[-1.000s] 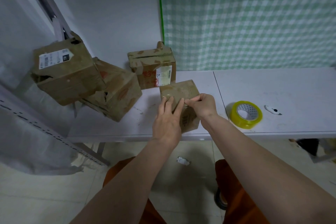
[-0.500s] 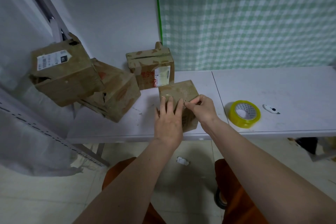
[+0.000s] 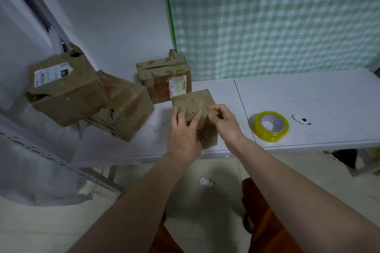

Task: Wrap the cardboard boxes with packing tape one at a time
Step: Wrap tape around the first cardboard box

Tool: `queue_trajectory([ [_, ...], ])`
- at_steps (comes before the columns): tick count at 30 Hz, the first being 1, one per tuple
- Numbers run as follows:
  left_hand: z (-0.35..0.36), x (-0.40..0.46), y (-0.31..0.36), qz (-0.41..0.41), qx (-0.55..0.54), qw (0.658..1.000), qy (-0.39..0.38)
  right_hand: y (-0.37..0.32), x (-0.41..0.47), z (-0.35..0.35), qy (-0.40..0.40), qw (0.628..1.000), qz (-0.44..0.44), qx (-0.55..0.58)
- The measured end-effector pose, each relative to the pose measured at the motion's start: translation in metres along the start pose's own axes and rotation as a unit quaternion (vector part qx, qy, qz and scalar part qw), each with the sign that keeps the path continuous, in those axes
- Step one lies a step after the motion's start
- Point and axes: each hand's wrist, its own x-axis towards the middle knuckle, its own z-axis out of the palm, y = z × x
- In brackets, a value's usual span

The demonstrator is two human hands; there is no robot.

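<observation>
Right now, a small cardboard box (image 3: 193, 103) stands at the front edge of the white table (image 3: 308, 96). Flat against its near face lies the left hand (image 3: 184, 135), fingers straight, while the right hand (image 3: 225, 122) pinches its top front edge. Right of this box lie a yellow tape roll (image 3: 271, 125) and a small white cutter (image 3: 300, 119); behind and left of it sit three more boxes (image 3: 164, 80).

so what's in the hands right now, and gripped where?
The small cardboard box: left hand lies flat with straight fingers on its near face, right hand curls over its top right edge.
</observation>
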Motion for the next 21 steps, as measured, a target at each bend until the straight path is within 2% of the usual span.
queue_trajectory([
  [3,0.0,0.008,-0.001,-0.001,-0.011,1.0,0.024,0.008,-0.005,-0.023,0.008,0.999,-0.037,-0.028],
  [8,0.007,0.005,0.0,0.0,0.032,0.997,0.076,0.05,-0.001,-0.071,0.09,0.985,-0.035,-0.143],
  [12,0.016,0.001,0.01,0.004,0.107,0.987,0.121,0.078,0.008,-0.109,0.136,0.932,-0.005,-0.336],
  [15,0.018,0.004,0.034,0.123,0.104,0.974,0.161,0.09,0.016,-0.127,0.126,0.885,0.007,-0.449],
  [16,0.021,0.004,0.043,0.179,0.082,0.969,0.146,0.094,0.019,-0.133,0.119,0.871,0.009,-0.476],
  [18,0.028,0.002,0.063,0.24,0.019,0.969,0.057,0.099,0.025,-0.144,0.106,0.85,0.017,-0.516],
  [21,0.048,0.004,0.079,0.187,-0.03,0.977,-0.103,0.105,0.031,-0.157,0.08,0.832,0.034,-0.547],
])
